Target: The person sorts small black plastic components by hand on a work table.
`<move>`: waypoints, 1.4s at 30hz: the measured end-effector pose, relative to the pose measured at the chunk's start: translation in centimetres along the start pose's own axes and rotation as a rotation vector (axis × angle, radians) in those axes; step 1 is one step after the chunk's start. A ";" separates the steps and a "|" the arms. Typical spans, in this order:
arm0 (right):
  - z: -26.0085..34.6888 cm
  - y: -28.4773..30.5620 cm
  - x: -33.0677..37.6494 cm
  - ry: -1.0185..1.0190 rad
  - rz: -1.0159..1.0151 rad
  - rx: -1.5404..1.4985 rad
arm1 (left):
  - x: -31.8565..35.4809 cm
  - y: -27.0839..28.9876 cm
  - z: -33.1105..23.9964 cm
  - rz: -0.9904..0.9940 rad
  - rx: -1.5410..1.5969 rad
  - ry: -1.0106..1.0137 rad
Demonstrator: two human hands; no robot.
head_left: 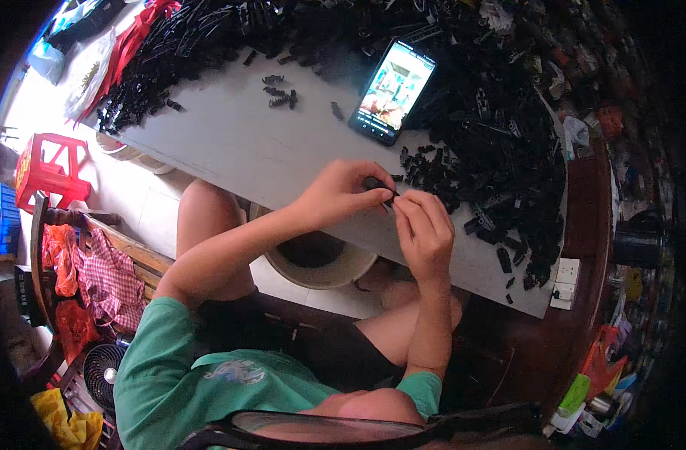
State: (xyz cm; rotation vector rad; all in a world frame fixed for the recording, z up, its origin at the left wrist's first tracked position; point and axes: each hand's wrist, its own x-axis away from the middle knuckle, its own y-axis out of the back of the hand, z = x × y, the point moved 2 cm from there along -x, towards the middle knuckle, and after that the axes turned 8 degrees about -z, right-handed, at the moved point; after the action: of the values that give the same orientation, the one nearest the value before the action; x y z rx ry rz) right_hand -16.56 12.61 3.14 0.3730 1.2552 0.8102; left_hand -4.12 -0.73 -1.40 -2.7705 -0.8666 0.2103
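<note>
Close together over the table's near edge, both hands meet at a small black plastic piece (374, 184). My left hand (343, 193) pinches it between thumb and fingers. My right hand (427, 223) has its fingertips pressed together at the piece's right end; whether they grip a second small part is hidden. Small loose black parts (431, 171) lie just beyond my right hand. A few short black pieces (280, 91) sit apart on the grey-white tabletop (230, 120).
Heaps of black plastic parts (493, 135) cover the table's far and right sides. A lit phone (394, 90) rests against them. Below the table edge stands a round bucket (320, 274). A red stool (54, 171) and a wooden chair (125, 244) are at left.
</note>
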 end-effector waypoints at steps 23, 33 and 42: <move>-0.1 -1.0 0.1 -0.119 0.044 -0.047 | 0.2 1.6 -1.5 0.160 -0.271 -0.100; -0.7 0.6 -0.7 -0.049 -0.018 0.174 | 1.0 1.7 -1.2 0.157 -0.308 -0.039; 1.1 -1.6 -0.5 -0.041 0.097 0.032 | 1.3 1.4 -1.9 0.157 -0.520 -0.200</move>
State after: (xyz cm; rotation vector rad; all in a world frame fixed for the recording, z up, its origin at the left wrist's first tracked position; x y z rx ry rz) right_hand -15.00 11.35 2.77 0.4771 1.2196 0.8620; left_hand -1.88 -1.45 -0.01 -3.3553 -0.8456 0.3360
